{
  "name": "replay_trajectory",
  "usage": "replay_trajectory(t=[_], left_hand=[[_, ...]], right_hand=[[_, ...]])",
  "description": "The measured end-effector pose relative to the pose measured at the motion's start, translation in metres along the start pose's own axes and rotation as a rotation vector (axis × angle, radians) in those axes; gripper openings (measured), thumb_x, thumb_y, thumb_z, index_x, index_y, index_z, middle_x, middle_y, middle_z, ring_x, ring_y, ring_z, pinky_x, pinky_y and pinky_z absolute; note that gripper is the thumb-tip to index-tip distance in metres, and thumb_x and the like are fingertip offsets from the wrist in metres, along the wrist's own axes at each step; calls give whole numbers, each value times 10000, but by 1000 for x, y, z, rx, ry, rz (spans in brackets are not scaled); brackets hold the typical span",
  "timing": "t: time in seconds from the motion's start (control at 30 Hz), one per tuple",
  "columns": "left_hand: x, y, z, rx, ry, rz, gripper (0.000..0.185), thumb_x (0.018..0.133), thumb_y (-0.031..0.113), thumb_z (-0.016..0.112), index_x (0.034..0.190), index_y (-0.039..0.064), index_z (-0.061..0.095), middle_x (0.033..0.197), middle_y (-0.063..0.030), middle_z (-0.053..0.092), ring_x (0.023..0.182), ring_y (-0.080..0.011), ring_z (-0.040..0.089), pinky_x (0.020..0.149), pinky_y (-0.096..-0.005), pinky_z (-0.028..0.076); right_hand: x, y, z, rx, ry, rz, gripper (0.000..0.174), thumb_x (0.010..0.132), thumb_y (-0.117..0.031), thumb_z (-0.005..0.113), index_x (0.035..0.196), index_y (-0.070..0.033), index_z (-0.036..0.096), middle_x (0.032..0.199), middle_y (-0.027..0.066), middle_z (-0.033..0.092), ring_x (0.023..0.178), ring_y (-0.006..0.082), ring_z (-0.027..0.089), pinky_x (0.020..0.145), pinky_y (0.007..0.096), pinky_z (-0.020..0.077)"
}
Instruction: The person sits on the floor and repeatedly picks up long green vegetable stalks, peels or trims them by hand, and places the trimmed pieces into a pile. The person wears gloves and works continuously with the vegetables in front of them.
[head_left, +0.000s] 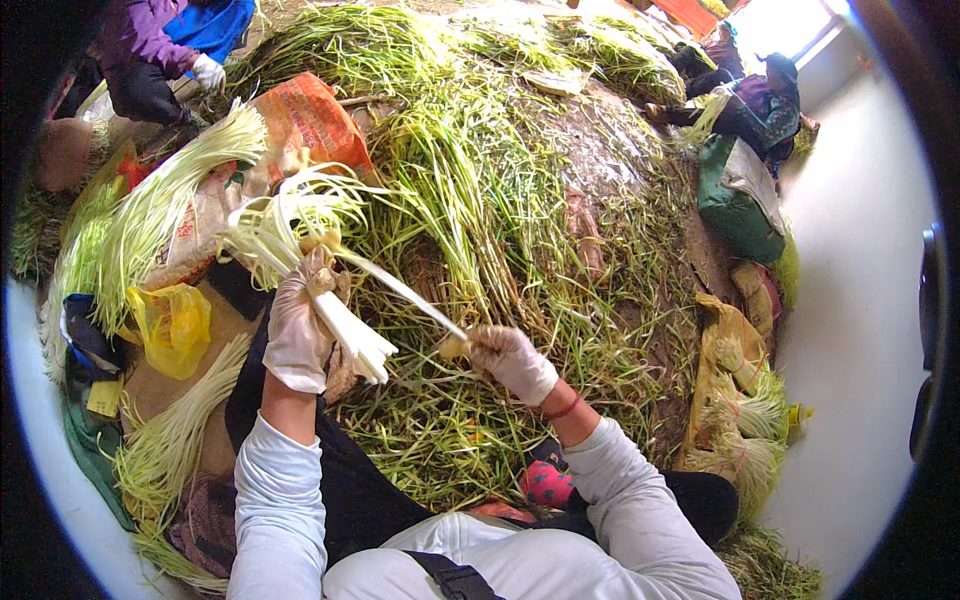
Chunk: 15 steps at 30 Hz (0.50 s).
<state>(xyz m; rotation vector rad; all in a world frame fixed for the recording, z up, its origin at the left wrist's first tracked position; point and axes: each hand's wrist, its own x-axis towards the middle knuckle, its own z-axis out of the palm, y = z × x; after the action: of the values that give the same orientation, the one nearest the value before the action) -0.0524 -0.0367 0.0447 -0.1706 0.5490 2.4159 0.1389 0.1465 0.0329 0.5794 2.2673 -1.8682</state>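
My left hand (304, 319), in a thin soiled glove, is closed around a bunch of pale leafy stalks (356, 341). Their thick white ends point down to the right, and their curled pale green leaves spread above the fist. My right hand (514, 364), gloved too, grips the end of a single pale stalk (409, 292) that slants up to the bunch. Beneath both hands lie loose green leaves and stalks (442, 450) on the floor. Beyond them is a heap of longer green stalks with brown ends (457, 202).
Sorted pale stalks (180, 195) lie over sacks at the left, near a yellow plastic bag (176, 330) and an orange sack (311, 120). Tied bundles (742, 405) lie at the right by the wall. A co-worker (150, 60) is at upper left; others sit at upper right beside a green sack (739, 199).
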Motion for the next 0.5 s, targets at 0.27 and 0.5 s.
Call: replay_trajectory(t=[0.27, 0.5], left_hand=[[-20, -46, -15, 417, 75, -209, 264, 845, 200, 638, 1045, 45, 563, 926, -62, 634, 734, -130, 618, 536, -196, 482], [-10, -26, -12, 220, 70, -49, 152, 828, 186, 657, 916, 87, 581, 736, -13, 579, 536, -75, 510, 518, -230, 493]], right_hand=[[41, -29, 41, -13, -26, -287, 222, 830, -132, 639, 1006, 2, 623, 868, 120, 662, 769, 127, 595, 713, 270, 477], [-15, 43, -61, 208, 219, -191, 161, 863, -104, 599, 958, 7, 665, 862, 63, 679, 750, 107, 605, 714, 214, 478]])
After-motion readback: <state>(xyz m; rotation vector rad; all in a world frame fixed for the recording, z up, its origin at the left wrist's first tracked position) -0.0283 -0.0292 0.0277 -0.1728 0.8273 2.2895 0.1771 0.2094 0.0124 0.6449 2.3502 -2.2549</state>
